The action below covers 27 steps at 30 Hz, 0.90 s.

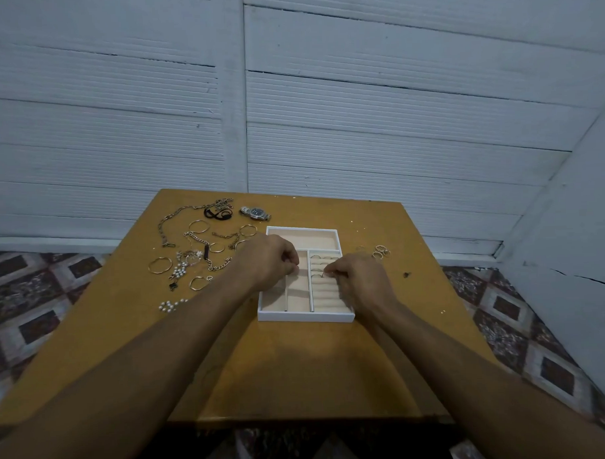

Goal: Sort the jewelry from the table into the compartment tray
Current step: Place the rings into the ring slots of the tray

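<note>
A white compartment tray point(306, 317) with a beige lining sits mid-table. Its right part is a column of ring rolls point(325, 290) with a few rings tucked in near the top. My right hand point(359, 284) hovers over those rolls, fingertips pinched on a small ring point(326, 273). My left hand point(269, 261) is curled over the tray's left compartments, fingers closed; whether it holds anything is hidden. Loose jewelry lies left of the tray: chains point(170, 220), hoop bangles point(160, 265), pearl pieces point(170, 305) and a wristwatch point(256, 213).
A few small rings point(380, 252) lie on the wooden table point(299, 366) right of the tray. A tiny dark piece point(406, 274) lies further right. A white panelled wall stands behind the table; patterned floor shows on both sides.
</note>
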Tool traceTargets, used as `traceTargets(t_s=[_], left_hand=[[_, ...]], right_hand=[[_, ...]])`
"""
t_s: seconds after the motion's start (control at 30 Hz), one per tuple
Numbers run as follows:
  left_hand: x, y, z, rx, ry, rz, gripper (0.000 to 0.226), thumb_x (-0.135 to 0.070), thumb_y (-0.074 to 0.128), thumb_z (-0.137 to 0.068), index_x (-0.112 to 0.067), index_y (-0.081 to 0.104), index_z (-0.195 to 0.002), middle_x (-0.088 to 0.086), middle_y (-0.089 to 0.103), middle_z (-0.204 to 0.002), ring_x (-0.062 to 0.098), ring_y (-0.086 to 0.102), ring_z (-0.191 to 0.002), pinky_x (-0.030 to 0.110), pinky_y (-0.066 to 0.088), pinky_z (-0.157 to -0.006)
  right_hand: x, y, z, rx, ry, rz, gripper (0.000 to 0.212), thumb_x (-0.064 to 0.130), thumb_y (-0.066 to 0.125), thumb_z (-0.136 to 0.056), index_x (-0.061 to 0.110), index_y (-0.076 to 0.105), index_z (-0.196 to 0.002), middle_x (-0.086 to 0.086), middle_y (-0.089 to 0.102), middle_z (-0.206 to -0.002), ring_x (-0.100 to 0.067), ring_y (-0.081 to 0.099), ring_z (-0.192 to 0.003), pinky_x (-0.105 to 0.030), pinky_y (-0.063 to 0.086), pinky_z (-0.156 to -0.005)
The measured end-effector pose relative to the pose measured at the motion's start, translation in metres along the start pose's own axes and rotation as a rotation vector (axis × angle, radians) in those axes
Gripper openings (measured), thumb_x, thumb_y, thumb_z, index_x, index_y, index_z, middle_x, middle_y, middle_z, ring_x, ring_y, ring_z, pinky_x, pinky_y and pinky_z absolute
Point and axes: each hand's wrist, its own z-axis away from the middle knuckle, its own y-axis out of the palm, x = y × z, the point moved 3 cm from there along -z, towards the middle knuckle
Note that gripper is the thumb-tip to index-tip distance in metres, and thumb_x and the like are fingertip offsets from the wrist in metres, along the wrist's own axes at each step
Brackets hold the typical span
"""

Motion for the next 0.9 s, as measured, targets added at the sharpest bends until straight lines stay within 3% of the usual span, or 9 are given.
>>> traceTargets(t_s=[0.2, 0.53, 0.7, 0.9], left_hand=[[-0.002, 0.003, 0.001, 0.018, 0.013, -0.013, 0.01, -0.024, 0.07, -0.086, -0.024, 0.075, -0.094, -0.005, 0.071, -0.094, 0.011, 0.063, -0.087, 0.033, 0.054, -0.08], [-0.008, 0.003, 0.0, 0.019, 0.02, -0.023, 0.01, -0.026, 0.07, -0.085, -0.024, 0.075, -0.094, -0.005, 0.072, -0.094, 0.01, 0.063, -0.086, 0.032, 0.054, -0.079], [-0.009, 0.005, -0.001, 0.02, 0.027, -0.008, 0.013, -0.025, 0.068, -0.087, -0.021, 0.075, -0.098, -0.004, 0.071, -0.099, 0.007, 0.058, -0.084, 0.022, 0.04, -0.069], [-0.014, 0.011, -0.008, 0.043, 0.019, 0.062, 0.018, -0.018, 0.068, -0.087, -0.016, 0.075, -0.104, 0.001, 0.072, -0.105, 0.013, 0.063, -0.095, 0.022, 0.045, -0.079]], right_hand=[[-0.004, 0.01, 0.002, -0.025, -0.027, 0.015, 0.022, 0.014, 0.061, -0.089, 0.026, 0.078, -0.095, 0.006, 0.072, -0.099, -0.022, 0.061, -0.09, -0.041, 0.05, -0.08], [-0.002, 0.0, 0.005, 0.041, -0.019, 0.017, 0.027, 0.015, 0.054, -0.094, 0.027, 0.075, -0.107, 0.002, 0.068, -0.108, -0.02, 0.055, -0.099, -0.038, 0.045, -0.086], [-0.004, -0.002, 0.007, 0.037, 0.02, -0.095, 0.031, 0.008, 0.052, -0.093, 0.021, 0.074, -0.109, -0.002, 0.068, -0.109, -0.022, 0.057, -0.102, -0.038, 0.048, -0.087], [-0.017, -0.014, 0.012, 0.008, 0.102, -0.163, 0.027, 0.017, 0.051, -0.096, 0.019, 0.071, -0.114, -0.003, 0.066, -0.105, -0.02, 0.057, -0.097, -0.037, 0.049, -0.083]])
